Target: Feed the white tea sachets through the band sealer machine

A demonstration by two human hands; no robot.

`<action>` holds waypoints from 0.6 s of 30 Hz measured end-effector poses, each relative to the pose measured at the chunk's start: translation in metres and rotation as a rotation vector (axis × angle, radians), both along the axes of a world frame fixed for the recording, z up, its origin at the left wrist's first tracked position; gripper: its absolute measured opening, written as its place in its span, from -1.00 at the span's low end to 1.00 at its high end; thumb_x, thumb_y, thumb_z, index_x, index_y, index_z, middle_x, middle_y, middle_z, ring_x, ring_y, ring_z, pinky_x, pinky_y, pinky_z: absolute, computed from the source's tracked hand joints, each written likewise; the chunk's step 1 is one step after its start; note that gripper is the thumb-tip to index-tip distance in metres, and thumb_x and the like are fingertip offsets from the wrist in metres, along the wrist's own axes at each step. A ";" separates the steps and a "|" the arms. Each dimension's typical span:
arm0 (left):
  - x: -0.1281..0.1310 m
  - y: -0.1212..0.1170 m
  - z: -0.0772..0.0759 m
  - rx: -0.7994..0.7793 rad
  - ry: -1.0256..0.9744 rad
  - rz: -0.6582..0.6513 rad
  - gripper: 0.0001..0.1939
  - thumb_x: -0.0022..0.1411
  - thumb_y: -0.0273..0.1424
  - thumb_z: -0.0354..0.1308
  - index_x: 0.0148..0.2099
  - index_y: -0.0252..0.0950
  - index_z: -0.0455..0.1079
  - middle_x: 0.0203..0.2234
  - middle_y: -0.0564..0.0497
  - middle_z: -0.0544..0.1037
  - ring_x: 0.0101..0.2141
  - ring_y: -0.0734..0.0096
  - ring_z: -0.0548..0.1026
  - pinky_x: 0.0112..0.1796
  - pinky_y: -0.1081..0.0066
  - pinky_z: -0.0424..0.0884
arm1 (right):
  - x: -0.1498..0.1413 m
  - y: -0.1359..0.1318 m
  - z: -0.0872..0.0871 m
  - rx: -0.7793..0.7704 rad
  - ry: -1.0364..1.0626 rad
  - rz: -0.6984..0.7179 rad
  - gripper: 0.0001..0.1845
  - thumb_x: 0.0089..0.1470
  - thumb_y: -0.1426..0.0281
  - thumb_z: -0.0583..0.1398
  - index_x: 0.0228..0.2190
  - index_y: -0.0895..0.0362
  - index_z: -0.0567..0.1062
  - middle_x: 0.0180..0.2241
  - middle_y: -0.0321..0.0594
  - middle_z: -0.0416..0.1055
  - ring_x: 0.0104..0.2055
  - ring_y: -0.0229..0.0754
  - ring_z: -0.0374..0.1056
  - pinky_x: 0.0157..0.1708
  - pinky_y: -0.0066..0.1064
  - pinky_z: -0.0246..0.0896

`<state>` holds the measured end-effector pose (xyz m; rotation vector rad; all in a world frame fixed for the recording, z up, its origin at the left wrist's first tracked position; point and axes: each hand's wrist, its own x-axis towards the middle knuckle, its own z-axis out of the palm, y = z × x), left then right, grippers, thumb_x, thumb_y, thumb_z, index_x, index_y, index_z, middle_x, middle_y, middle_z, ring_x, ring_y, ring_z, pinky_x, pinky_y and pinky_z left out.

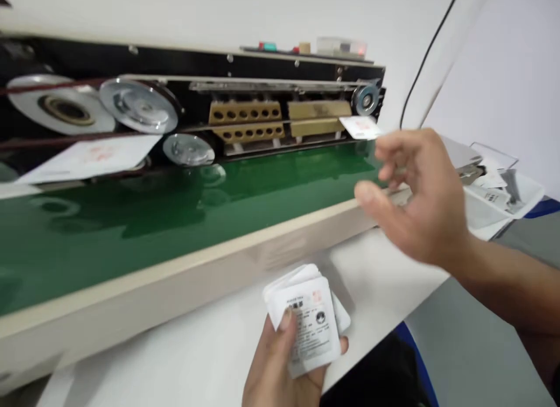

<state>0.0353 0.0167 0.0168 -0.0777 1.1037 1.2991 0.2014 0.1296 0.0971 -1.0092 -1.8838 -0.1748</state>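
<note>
- Partly, the left hand is cut off by the bottom edge; its thumb covers some print, and the tiny words are too small to read.
- The right hand is a bit blurry. Its fingers are bent, with the thumb apart, and it grips nothing that shows. I can't tell if it touches the flat white packet with red print by its fingertips.
- Another flat white packet with a red mark sits at the far left, by the round silver metal wheels.
- A shiny green belt runs under the long black machine, near a white wall. The smooth white table is in front.
- The left hand holds a small stack of white packets, print side up. The top one's long way points toward the belt, leaning left.
</note>
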 end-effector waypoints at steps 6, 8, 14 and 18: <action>-0.010 -0.002 -0.015 0.161 -0.336 -0.011 -0.65 -0.02 -0.27 0.46 -0.12 -0.12 0.60 -0.27 -0.01 0.68 -0.27 0.30 0.62 -0.23 0.40 0.57 | -0.025 -0.066 -0.051 -0.289 -0.135 0.333 -0.47 0.13 0.31 0.25 0.07 0.22 0.25 -0.05 0.01 0.30 0.02 0.01 0.28 0.00 -0.15 0.35; -0.014 -0.004 -0.022 0.175 -0.393 -0.027 -0.71 0.05 -0.22 0.41 -0.12 -0.07 0.61 -0.27 0.07 0.69 -0.28 0.37 0.62 -0.22 0.49 0.54 | -0.032 -0.071 -0.066 -0.381 -0.142 0.352 -0.43 0.12 0.28 0.24 0.09 0.24 0.24 -0.02 0.03 0.28 0.04 0.02 0.27 0.03 -0.14 0.34; -0.016 -0.004 -0.025 0.253 -0.424 -0.146 -0.69 0.21 -0.16 0.26 -0.02 -0.08 0.59 -0.22 0.07 0.68 -0.27 0.33 0.60 -0.20 0.44 0.53 | -0.044 -0.075 -0.086 -0.454 -0.212 0.333 -0.29 0.02 0.24 0.30 0.12 0.22 0.20 0.08 0.04 0.18 0.09 0.08 0.22 0.07 -0.08 0.32; -0.013 -0.002 -0.023 0.245 -0.373 -0.083 -0.70 0.26 -0.17 0.21 0.00 -0.09 0.56 -0.15 0.05 0.66 -0.18 0.43 0.57 -0.17 0.54 0.48 | -0.042 -0.075 -0.089 -0.487 -0.187 0.297 -0.34 0.05 0.31 0.29 0.13 0.20 0.20 0.08 0.00 0.13 0.10 0.01 0.22 0.10 -0.17 0.33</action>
